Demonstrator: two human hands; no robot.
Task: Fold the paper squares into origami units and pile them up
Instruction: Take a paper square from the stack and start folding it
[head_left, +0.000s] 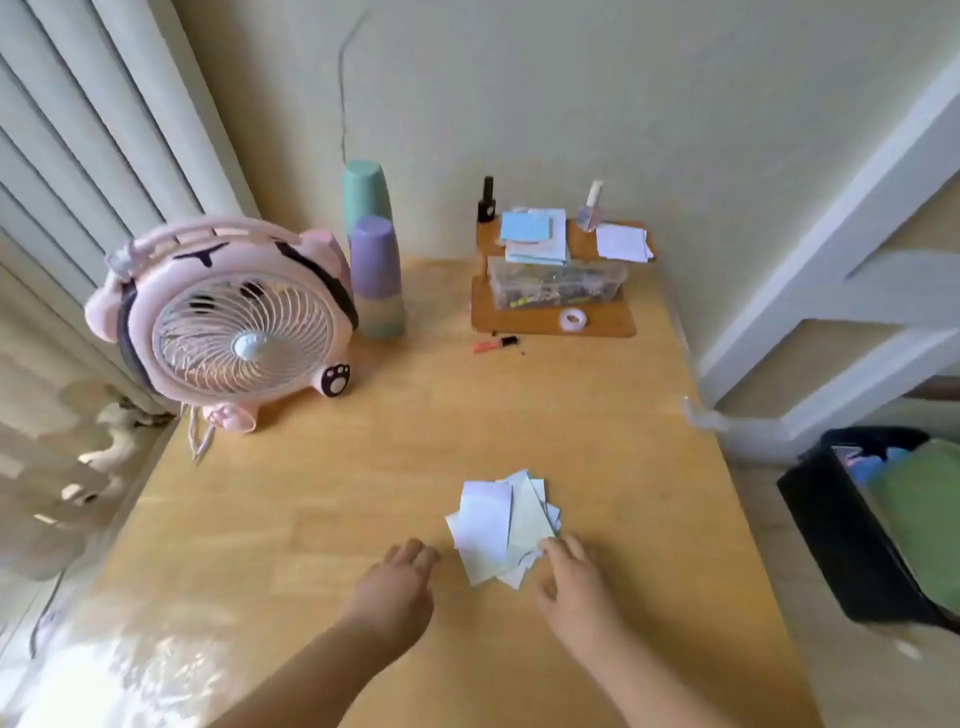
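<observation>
A pink cat-faced desk fan is seen far to the left of and beyond the fanned pile of paper squares, standing upright on the wooden table. Just right of the fan, still left of and well beyond the pile, two stacks of upturned cups are set, one topped green and one topped purple. The left hand is held palm down just left of the pile, with the forearm reaching in from the near edge; its fingers are loosely extended and nothing is held, and a narrow strip of table is left between the fingertips and the paper. The pile itself is spread near the middle of the table toward the near edge, with the pale sheets overlapping at different angles. The right hand is laid at the pile's near right corner, with its fingertips touching the edge of the sheets; whether a sheet is pinched or only touched cannot be told, since the frame is blurred there. Well beyond the pile, a small wooden shelf bearing stacked coloured notes, a clear box, two small bottles and a tape roll is placed against the wall, with a pink marker lying in front of it. Far right of the pile, off the table, a black bin is seen. No writing can be read on any item.
</observation>
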